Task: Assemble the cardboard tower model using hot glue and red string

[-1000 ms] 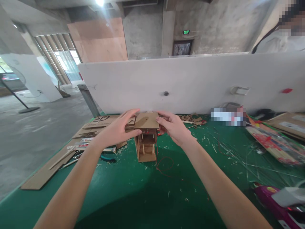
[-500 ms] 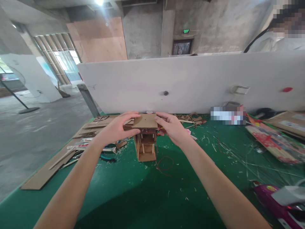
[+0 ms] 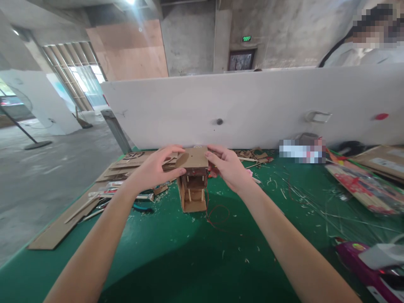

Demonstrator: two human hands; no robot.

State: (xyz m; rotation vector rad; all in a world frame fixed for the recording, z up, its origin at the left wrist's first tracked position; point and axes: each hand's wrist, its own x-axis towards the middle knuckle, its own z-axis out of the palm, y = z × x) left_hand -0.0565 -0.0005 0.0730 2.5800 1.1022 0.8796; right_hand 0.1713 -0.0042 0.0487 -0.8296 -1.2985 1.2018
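Both hands, left (image 3: 157, 168) and right (image 3: 229, 167), pinch the cardboard roof panel (image 3: 193, 158) at its edges atop the small cardboard tower (image 3: 193, 190) mid-table, panel now seated slightly lower than before.

A rough workshop in a bare industrial hall: raw concrete walls (image 3: 189, 42) and floor, a plywood sheet (image 3: 129, 52) boarding one wall, a green exit sign (image 3: 246, 38) over a dark door. The green-matted counter (image 3: 164, 256) is strewn with flat brown cardboard offcuts (image 3: 63, 225), wood shavings, thin sticks and red wire (image 3: 217, 216), behind it a white partition board (image 3: 252, 109).
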